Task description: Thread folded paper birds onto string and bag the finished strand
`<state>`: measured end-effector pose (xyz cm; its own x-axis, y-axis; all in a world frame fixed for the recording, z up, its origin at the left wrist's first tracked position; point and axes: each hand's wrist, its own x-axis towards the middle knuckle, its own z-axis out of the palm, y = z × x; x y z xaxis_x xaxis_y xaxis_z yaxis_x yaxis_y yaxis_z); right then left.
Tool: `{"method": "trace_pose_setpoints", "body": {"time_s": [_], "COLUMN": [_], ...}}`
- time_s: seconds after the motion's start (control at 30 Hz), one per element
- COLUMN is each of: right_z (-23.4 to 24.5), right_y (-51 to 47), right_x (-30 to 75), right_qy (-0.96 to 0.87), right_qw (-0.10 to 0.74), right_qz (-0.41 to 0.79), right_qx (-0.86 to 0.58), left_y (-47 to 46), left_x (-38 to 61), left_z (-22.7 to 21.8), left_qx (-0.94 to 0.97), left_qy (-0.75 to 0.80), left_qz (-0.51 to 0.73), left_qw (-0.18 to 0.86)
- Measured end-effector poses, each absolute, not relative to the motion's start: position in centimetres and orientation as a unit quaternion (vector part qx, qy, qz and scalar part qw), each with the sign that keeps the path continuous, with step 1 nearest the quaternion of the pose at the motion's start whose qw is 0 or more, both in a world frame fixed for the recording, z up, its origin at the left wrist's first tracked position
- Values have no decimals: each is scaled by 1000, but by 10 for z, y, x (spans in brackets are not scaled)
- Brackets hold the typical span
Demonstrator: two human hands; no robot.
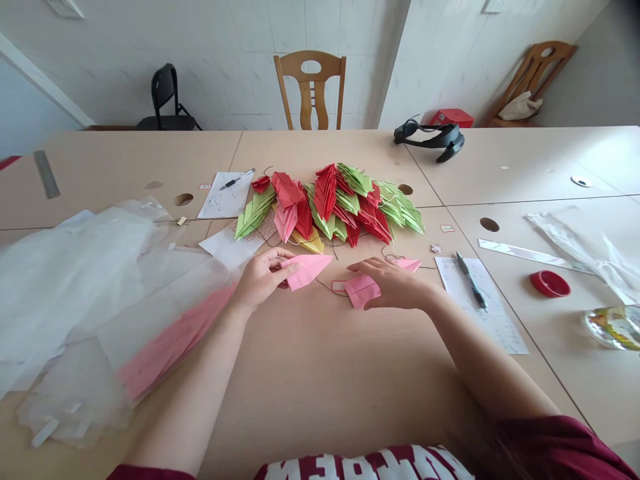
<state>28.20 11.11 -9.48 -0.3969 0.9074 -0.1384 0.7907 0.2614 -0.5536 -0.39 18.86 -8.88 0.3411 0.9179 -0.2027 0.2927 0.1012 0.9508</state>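
My left hand (260,280) pinches a folded pink paper piece (309,270) between thumb and fingers, its pointed end facing right. My right hand (397,283) hovers low over the table with fingers stretched to the left. Under and beside those fingers lies another folded pink paper (362,292), partly covered by the hand. Behind the right hand the tip of a further pink folded piece (411,265) shows. Beyond both hands sits a pile of red folded-paper clusters (326,193) and green folded-paper clusters (400,205), with thin strings trailing toward me.
Clear plastic bags (75,287), one with pink paper sheets (175,340), spread at the left. A pen (471,281) rests on a written sheet (493,313) at the right. Further right are a red tape ring (550,283) and a glass container (615,327). A black headset (433,139) lies at the back.
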Motion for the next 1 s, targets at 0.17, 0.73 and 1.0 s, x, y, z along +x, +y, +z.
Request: {"method": "trace_pose_setpoints", "body": {"time_s": [0.17,0.73,1.0], "right_z": [-101,-86,-84], "right_y": [110,107,105], "right_x": [280,294,289], "right_qy": [-816,-805,-824], "right_qw": [73,108,77], "right_qz": [215,177,189], "right_qx": [-531,-555,-529], "left_y": [196,209,207], "left_x": [-23,-43,-38], "left_z": [-76,-86,-86], "left_qx": [614,673,566], "left_qy": [536,517,484], "left_qz": [218,146,186], "left_qw": [537,508,640]}}
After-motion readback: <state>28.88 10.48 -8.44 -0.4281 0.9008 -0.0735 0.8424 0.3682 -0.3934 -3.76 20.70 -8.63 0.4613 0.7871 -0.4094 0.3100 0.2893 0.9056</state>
